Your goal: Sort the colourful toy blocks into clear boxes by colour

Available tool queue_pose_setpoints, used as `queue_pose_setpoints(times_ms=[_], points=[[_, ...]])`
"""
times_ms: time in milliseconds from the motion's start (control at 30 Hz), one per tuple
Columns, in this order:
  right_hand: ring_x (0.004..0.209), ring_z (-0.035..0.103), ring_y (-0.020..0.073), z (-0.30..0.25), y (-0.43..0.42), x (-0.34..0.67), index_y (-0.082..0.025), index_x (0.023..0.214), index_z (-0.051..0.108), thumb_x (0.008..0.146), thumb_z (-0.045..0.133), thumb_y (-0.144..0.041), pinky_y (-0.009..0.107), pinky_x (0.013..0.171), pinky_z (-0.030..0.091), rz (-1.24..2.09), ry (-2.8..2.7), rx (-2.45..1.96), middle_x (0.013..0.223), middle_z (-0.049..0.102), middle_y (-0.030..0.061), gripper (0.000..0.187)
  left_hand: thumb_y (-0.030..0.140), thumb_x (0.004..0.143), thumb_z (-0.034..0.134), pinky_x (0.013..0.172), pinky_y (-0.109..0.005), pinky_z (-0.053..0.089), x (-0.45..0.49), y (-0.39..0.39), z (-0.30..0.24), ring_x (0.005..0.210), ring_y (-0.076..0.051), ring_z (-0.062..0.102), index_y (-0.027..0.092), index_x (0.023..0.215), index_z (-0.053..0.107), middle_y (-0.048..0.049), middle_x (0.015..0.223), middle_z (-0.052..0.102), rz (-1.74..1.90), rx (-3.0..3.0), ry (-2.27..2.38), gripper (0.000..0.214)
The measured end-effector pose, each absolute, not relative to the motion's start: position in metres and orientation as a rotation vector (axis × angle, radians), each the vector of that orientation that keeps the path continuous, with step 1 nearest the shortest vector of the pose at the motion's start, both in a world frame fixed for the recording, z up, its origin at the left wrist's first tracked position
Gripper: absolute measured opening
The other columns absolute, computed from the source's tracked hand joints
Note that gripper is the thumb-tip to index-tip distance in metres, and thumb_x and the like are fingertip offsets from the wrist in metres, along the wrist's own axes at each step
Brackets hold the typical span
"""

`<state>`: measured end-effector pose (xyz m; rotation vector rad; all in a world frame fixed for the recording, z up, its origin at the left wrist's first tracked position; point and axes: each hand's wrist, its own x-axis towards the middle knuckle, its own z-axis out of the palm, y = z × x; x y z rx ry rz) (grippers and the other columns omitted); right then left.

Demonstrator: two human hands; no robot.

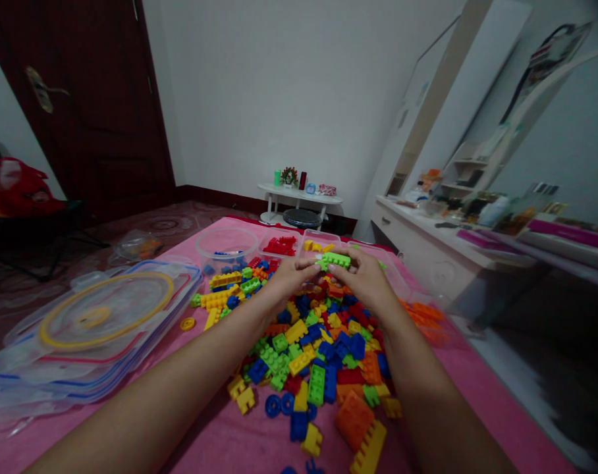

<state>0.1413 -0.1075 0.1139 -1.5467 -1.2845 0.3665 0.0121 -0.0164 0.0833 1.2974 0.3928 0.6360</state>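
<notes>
Head view: nearest, a yellow toothed plastic brick (369, 449) touches a chunky orange plastic block (354, 420) on a pink cloth (205, 441). Blue plastic wheels (272, 406) lie to their left, at the edge of a loose heap of red, yellow, green, blue and orange plastic bricks (303, 355). Clear plastic lids with coloured rims (145, 313) are stacked to the left of the heap.

Above its far part, the person's left hand (295, 273) and right hand (358, 268) meet around light-green plastic bricks (337, 259). Each hand pinches them between thumb and fingers, the left at one end and the right at the other; whether the pieces are joined cannot be told.

Just beyond stand a round clear plastic tub (253, 245) and a clear rectangular box (265, 241) holding red bricks (282, 246). Farther off, a low white table (299, 191) stands by the wall (299, 85).
</notes>
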Motion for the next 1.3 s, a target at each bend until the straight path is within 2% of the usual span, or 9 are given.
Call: queue_pose_setpoints(times_ms=[200, 333, 467, 633, 800, 900, 1100, 1167, 1300], points=[[0.093, 0.063, 0.0232, 0.110, -0.107, 0.143, -0.017, 0.102, 0.065, 0.071, 0.066, -0.027, 0.037, 0.083, 0.049, -0.037, -1.458, -1.719, 0.102, 0.069, 0.0081, 0.033, 0.045, 0.062, 0.073, 0.057, -0.020, 0.042, 0.011, -0.019, 0.085, 0.059, -0.009, 0.055, 0.011, 0.080, 0.070, -0.0028, 0.070, 0.065, 0.628, 1.406, 0.412, 0.038], [0.104, 0.060, 0.0219, 0.109, -0.108, 0.139, -0.019, 0.108, 0.065, 0.074, 0.063, -0.022, 0.036, 0.093, 0.043, -0.053, -1.562, -1.691, 0.112, 0.067, 0.0071, 0.034, 0.046, 0.069, 0.066, 0.056, -0.020, 0.041, 0.011, -0.018, 0.086, 0.058, -0.010, 0.055, 0.011, 0.073, 0.067, -0.0017, 0.064, 0.062, 0.609, 1.464, 0.467, 0.035], [0.094, 0.063, 0.0202, 0.111, -0.109, 0.138, -0.020, 0.093, 0.069, 0.071, 0.062, -0.016, 0.033, 0.087, 0.045, -0.014, -1.619, -1.670, 0.097, 0.071, 0.0042, 0.023, 0.049, 0.073, 0.062, 0.056, -0.021, 0.043, 0.011, -0.020, 0.087, 0.060, -0.012, 0.056, 0.010, 0.070, 0.065, -0.0018, 0.062, 0.059, 0.580, 1.491, 0.490, 0.039], [0.080, 0.063, 0.0189, 0.118, -0.115, 0.150, -0.018, 0.085, 0.067, 0.069, 0.063, -0.022, 0.030, 0.075, 0.047, 0.047, -1.585, -1.732, 0.084, 0.069, 0.0026, 0.017, 0.054, 0.074, 0.059, 0.060, -0.024, 0.046, 0.010, -0.022, 0.086, 0.065, -0.012, 0.058, 0.012, 0.083, 0.067, -0.0060, 0.083, 0.066, 0.519, 1.523, 0.421, 0.043], [0.051, 0.055, 0.0135, 0.127, -0.132, 0.169, -0.016, 0.084, 0.065, 0.069, 0.063, -0.031, 0.024, 0.049, 0.043, 0.446, -1.566, -1.886, 0.060, 0.060, -0.0014, 0.021, 0.044, 0.079, 0.056, 0.059, -0.022, 0.044, 0.010, -0.023, 0.087, 0.065, -0.011, 0.057, 0.010, 0.080, 0.067, -0.0078, 0.083, 0.067, 0.520, 1.592, 0.492, 0.035], [0.047, 0.054, 0.0135, 0.128, -0.141, 0.185, -0.016, 0.078, 0.065, 0.066, 0.065, -0.031, 0.024, 0.045, 0.042, 0.620, -1.524, -1.970, 0.057, 0.060, -0.0009, 0.019, 0.040, 0.081, 0.055, 0.058, -0.022, 0.043, 0.010, -0.023, 0.088, 0.063, -0.012, 0.057, 0.009, 0.078, 0.067, -0.0076, 0.078, 0.066, 0.521, 1.629, 0.498, 0.033], [0.057, 0.062, 0.0183, 0.115, -0.138, 0.226, -0.013, 0.110, 0.064, 0.075, 0.056, -0.032, 0.030, 0.057, 0.050, -0.200, -1.014, -1.918, 0.067, 0.067, 0.0055, 0.041, 0.037, 0.078, 0.059, 0.059, -0.022, 0.043, 0.011, -0.022, 0.085, 0.064, -0.011, 0.058, 0.011, 0.084, 0.069, -0.0074, 0.084, 0.069, 0.538, 1.597, 0.496, 0.029], [0.057, 0.063, 0.0177, 0.114, -0.137, 0.230, -0.013, 0.114, 0.062, 0.077, 0.054, -0.034, 0.030, 0.057, 0.050, -0.248, -0.972, -1.857, 0.070, 0.068, 0.0063, 0.044, 0.038, 0.076, 0.061, 0.058, -0.022, 0.043, 0.011, -0.020, 0.083, 0.065, -0.011, 0.058, 0.012, 0.088, 0.069, -0.0072, 0.085, 0.069, 0.543, 1.590, 0.490, 0.030], [0.050, 0.058, 0.0153, 0.122, -0.140, 0.219, -0.014, 0.102, 0.068, 0.074, 0.057, -0.033, 0.028, 0.053, 0.047, -0.126, -1.127, -1.966, 0.065, 0.067, 0.0043, 0.036, 0.036, 0.075, 0.062, 0.059, -0.022, 0.044, 0.013, -0.017, 0.079, 0.066, -0.012, 0.059, 0.012, 0.099, 0.068, -0.0079, 0.087, 0.069, 0.558, 1.574, 0.494, 0.034]])
